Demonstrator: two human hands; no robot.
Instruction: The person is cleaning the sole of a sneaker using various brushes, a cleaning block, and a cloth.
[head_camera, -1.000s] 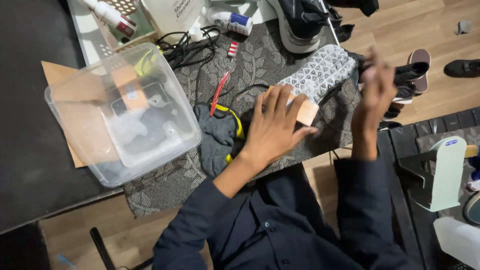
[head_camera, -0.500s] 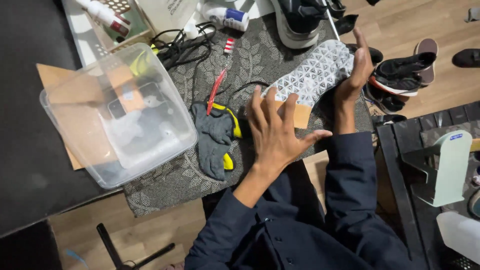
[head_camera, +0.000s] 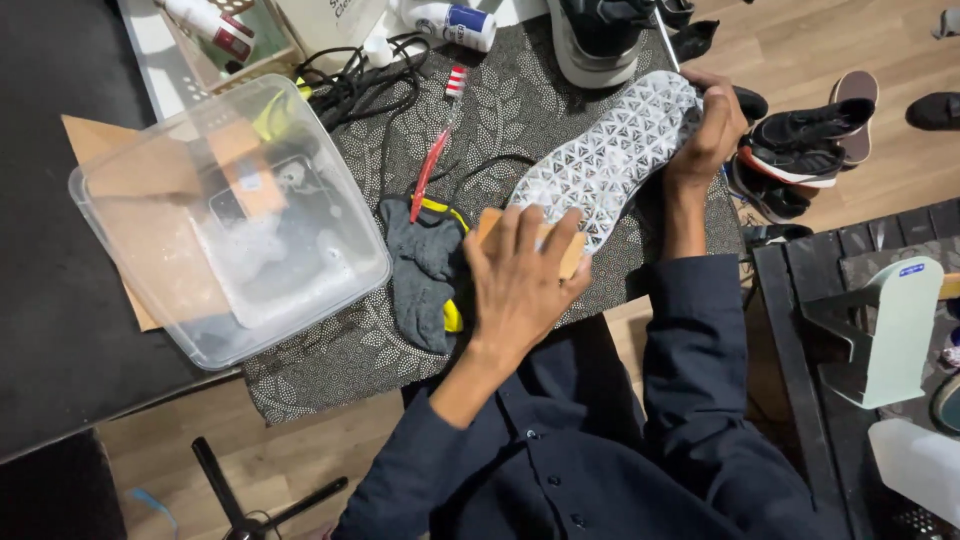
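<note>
Since half a second ago the left hand (head_camera: 520, 285) has closed down, fingers (head_camera: 530, 235) wrapped over a wooden brush (head_camera: 570, 252) against the shoe sole's (head_camera: 610, 155) heel. Right hand (head_camera: 712, 125) fingers grip the toe, holding the white, triangle-patterned sole upturned and tilted over the surface's (head_camera: 540, 100) near right edge.

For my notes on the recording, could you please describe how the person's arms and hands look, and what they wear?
Both arms wear long dark navy sleeves of a buttoned shirt. The left sleeve and right sleeve end short of the wrists, leaving part of each forearm bare. The left hand and right hand are bare: no gloves, rings or watch show.
</note>
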